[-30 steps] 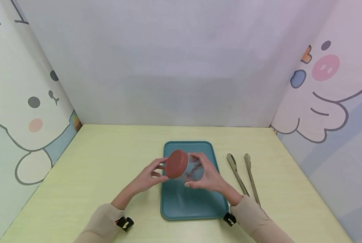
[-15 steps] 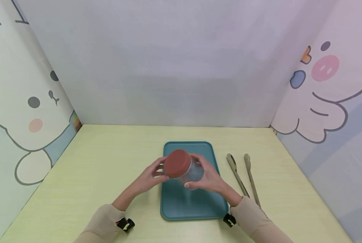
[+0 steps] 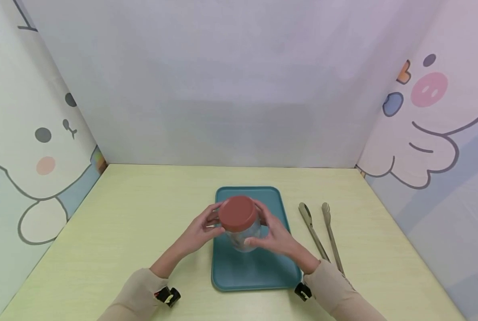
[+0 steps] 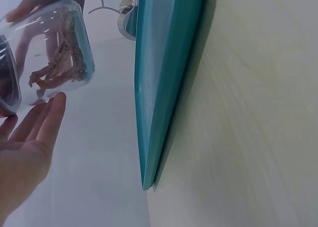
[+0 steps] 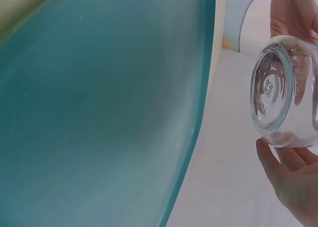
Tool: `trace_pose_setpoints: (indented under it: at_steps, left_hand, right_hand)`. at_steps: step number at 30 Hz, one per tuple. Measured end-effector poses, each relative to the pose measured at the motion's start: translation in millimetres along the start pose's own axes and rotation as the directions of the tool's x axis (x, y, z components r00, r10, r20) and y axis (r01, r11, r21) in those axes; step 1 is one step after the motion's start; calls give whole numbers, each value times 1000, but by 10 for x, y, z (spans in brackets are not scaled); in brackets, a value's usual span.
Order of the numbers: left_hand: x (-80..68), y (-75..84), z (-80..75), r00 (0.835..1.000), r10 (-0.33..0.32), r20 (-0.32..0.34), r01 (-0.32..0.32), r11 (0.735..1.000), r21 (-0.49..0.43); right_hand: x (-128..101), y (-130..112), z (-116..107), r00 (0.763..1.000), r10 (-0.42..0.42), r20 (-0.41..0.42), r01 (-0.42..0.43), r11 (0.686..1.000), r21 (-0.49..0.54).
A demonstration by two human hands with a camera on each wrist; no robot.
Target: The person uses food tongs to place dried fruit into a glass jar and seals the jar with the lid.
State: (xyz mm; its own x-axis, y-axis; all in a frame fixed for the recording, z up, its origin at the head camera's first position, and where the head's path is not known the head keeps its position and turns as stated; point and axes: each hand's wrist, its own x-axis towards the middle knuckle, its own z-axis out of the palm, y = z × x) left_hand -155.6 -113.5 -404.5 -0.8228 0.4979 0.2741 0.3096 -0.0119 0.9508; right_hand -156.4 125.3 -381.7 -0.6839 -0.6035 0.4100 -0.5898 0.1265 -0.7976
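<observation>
A clear glass jar with a red-brown lid is held above the teal tray. My right hand grips the glass body from the right, fingers behind it and thumb in front. On the left, my left hand cups the lid's edge. The left wrist view shows the jar with brown, stringy contents, my left fingers beside it and the tray's rim. Its glass bottom hangs over the tray in the right wrist view, above my right fingers.
Metal tongs lie on the pale yellow table just right of the tray. Cartoon-printed panels wall the table in at the left, back and right.
The jar has tipped from lying with its lid toward the left to nearly upright, lid facing up. Both hands stayed on it and shifted slightly left.
</observation>
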Motion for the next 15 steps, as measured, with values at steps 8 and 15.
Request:
trace_pose_setpoints:
  at_steps: [8,15]
  left_hand:
    - [-7,2,-9,1000,-12,-18,12,999,32]
    - [-36,219,-5,1000,-22,-2,22,997,69]
  right_hand:
    - [11,-50,38,998,-62,3,62,997,51]
    - [4,-109,48,998,58,2,-58,994,89]
